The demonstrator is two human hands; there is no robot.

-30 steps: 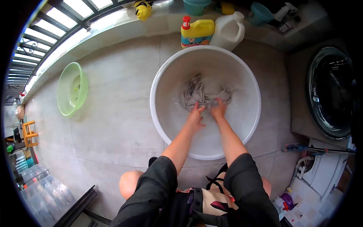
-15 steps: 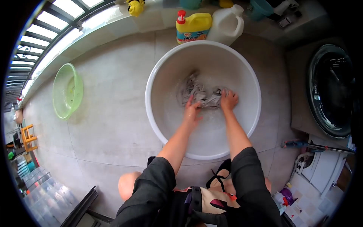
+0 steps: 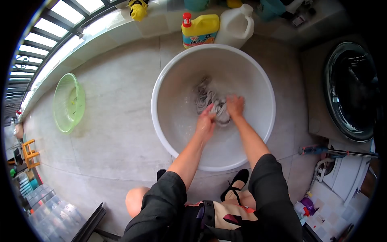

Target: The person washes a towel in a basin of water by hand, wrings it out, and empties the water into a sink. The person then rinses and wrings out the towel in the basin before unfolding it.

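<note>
A large white basin (image 3: 161,135) stands on the floor in front of me. Inside it lies a wet, bunched grey cloth (image 3: 206,97), its far end trailing toward the back of the basin. My left hand (image 3: 206,121) is closed on the near left part of the cloth. On the other side, my right hand (image 3: 235,106) grips the cloth's right end, its fingers somewhat blurred by motion. The two hands are close together, with a folded piece of cloth between them.
Behind the basin stand a yellow bottle with a red pump (image 3: 200,31) and a white jug (image 3: 236,27). A green basin (image 3: 69,103) is at the left, near a small wooden stool (image 3: 30,153). A front-loading washing machine (image 3: 350,92) stands at the right.
My right hand has moved left toward my left hand, bringing the cloth's right end inward. The cloth is bunched more tightly between them. The whole view has shifted slightly.
</note>
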